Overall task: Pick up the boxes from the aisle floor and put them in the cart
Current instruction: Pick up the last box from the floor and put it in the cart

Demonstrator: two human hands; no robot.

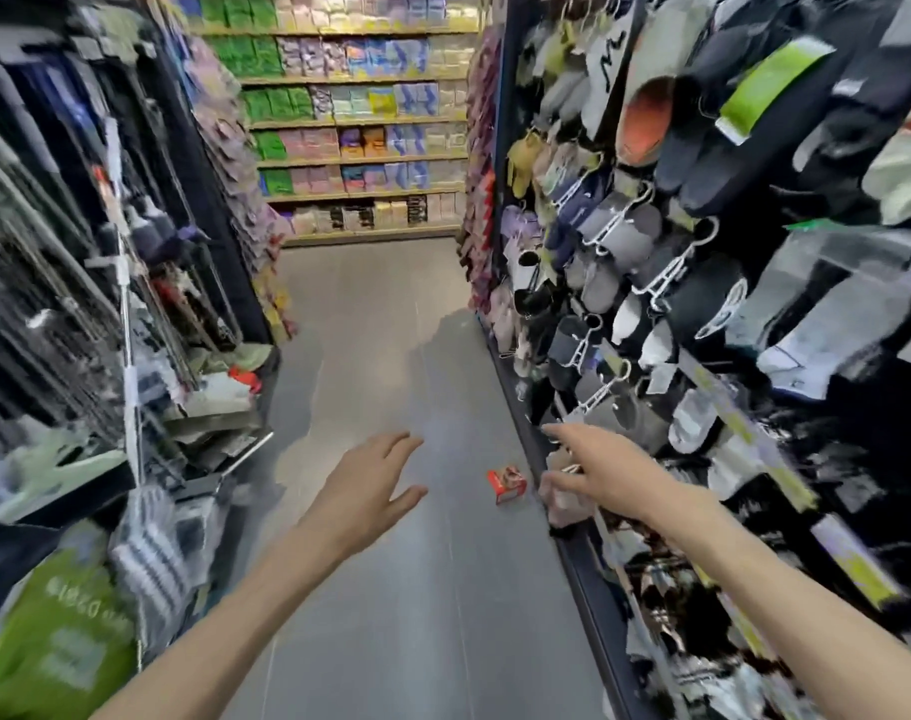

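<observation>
A small red box (506,484) lies on the grey aisle floor (391,356), close to the base of the right-hand shelving. My left hand (362,493) is stretched out over the floor to the left of the box, fingers apart and holding nothing. My right hand (596,470) reaches forward just right of the box, near the bottom of the rack, fingers spread and empty. Neither hand touches the box. No cart is clearly recognisable; a metal frame edge (235,454) shows at the left among blurred goods.
Slippers and socks hang on racks (651,252) along the right side. Hanging goods and packages (79,304) crowd the left side, with a green bag (58,641) at the lower left. Shelves of coloured packs (360,122) close the far end of the aisle.
</observation>
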